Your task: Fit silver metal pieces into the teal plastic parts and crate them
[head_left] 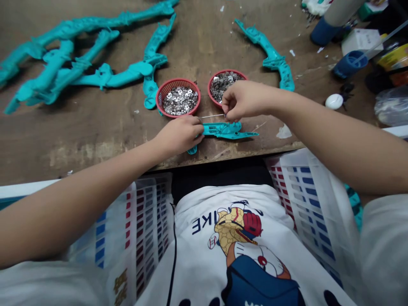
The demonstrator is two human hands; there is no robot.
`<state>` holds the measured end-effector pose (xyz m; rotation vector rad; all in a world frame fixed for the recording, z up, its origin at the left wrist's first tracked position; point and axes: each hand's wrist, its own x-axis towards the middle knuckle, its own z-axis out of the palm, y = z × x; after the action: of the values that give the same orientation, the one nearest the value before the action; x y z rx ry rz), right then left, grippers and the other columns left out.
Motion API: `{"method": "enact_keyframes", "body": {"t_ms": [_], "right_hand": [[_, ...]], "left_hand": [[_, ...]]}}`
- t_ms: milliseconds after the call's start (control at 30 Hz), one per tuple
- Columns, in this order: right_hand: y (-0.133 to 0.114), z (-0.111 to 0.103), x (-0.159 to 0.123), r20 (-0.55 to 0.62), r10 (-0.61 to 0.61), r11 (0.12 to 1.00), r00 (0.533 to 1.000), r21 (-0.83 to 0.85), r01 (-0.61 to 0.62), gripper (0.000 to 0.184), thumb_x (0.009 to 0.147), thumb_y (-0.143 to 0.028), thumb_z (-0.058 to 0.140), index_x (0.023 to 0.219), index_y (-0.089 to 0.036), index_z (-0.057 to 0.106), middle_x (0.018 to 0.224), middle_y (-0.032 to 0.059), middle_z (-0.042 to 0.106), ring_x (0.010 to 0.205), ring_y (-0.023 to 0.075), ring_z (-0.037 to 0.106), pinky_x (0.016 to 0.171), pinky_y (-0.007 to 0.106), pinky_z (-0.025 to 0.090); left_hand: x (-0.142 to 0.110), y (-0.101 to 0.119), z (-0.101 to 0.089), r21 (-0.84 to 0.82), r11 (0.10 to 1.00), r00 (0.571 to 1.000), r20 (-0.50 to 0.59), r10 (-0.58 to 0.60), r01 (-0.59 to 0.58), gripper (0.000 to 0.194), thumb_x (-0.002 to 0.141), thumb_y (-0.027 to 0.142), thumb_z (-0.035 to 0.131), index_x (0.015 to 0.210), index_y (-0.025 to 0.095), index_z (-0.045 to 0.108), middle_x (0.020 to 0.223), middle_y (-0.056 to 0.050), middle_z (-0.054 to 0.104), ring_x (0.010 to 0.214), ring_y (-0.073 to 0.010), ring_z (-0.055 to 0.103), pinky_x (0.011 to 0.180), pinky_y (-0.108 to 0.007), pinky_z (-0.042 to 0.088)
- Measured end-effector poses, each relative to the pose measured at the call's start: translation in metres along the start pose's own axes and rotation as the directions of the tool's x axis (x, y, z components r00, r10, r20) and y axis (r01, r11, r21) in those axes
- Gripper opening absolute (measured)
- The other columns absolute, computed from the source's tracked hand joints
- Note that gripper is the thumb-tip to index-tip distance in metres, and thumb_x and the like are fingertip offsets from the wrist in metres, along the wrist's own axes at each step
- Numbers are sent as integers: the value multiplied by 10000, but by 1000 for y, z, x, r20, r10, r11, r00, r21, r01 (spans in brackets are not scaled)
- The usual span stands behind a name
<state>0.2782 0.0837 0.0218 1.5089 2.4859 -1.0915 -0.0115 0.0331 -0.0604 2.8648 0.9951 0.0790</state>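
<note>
My left hand point(180, 135) is closed around one end of a teal plastic part point(228, 130) lying at the near edge of the wooden table point(95, 136). My right hand point(244, 100) hovers just above that part, fingers pinched on a thin metal pin point(212, 115) that points left toward my left hand. Right behind my hands stand two small red baskets, the left basket point(178, 97) and the right basket point(225, 85), both filled with small shiny metal pieces.
Several long teal plastic parts point(79, 63) lie across the far left of the table, and another teal part point(272, 57) lies at the right. Blue spools, boxes and a white oval object point(334, 101) crowd the far right. White slotted crates point(315, 204) flank my lap.
</note>
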Motion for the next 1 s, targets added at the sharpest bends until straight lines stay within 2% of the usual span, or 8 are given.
{"method": "enact_keyframes", "body": {"t_ms": [200,267,333,400,533,767,900,1000], "right_hand": [[-3,9,8,79,35,974,996,-228,-17,161,1024,-377,903,1101,-238,930,971,92,873,949,325,815,818,424,609],[-4,13,9,87,19,967,996,-253,3,166,1012,-346,903,1139,-244,937,987,88,877,967,322,809,826,415,601],[-4,17,11,95,-14,962,995,-269,39,181,1007,-317,888,1164,-245,940,1004,91,881,980,325,804,826,412,593],[-4,21,12,107,-17,958,994,-283,46,184,995,-287,875,1162,-245,941,1014,92,882,975,326,801,829,416,589],[-4,24,13,114,-16,954,993,-296,49,199,981,-280,880,1169,-246,936,1007,89,876,950,321,806,823,414,592],[-2,23,14,126,-39,948,991,-309,76,235,988,-274,863,1213,-265,930,1024,80,888,951,318,816,787,400,581],[-4,30,16,99,-49,929,994,-360,82,371,971,-193,849,1330,-242,926,1138,100,909,1040,327,824,854,385,576],[-11,35,13,79,-70,889,994,-447,98,321,1025,-203,821,1324,-211,937,1149,129,906,1082,342,818,900,382,565]], "left_hand": [[-3,-1,-2,-40,997,995,-70,-69,66,186,1128,296,657,1008,191,753,1140,-163,758,1069,-341,772,992,-478,687],[-4,2,1,-73,994,989,-117,-85,77,157,1120,268,648,1146,173,770,1361,-219,762,1243,-384,775,1090,-530,696],[-4,7,3,-89,993,985,-150,-88,75,289,1120,222,620,1364,156,761,1604,-261,699,1452,-416,728,1208,-576,673],[-4,12,5,-66,995,989,-126,-77,69,433,1133,187,577,1543,149,715,1705,-261,667,1542,-416,699,1265,-584,654],[-3,18,6,4,996,996,-10,-89,89,480,1171,163,494,1587,116,727,1569,-240,778,1401,-392,782,1205,-548,688],[-1,18,6,26,995,996,0,-94,94,413,1208,167,492,1507,108,772,1431,-219,838,1294,-348,810,1160,-475,686],[0,14,11,62,997,998,18,-57,55,419,1225,176,479,1491,90,791,1425,-234,840,1303,-364,793,1136,-484,681],[1,10,14,66,997,999,-5,-41,41,453,1227,198,473,1536,79,782,1426,-242,838,1300,-379,777,1114,-497,673]]}}
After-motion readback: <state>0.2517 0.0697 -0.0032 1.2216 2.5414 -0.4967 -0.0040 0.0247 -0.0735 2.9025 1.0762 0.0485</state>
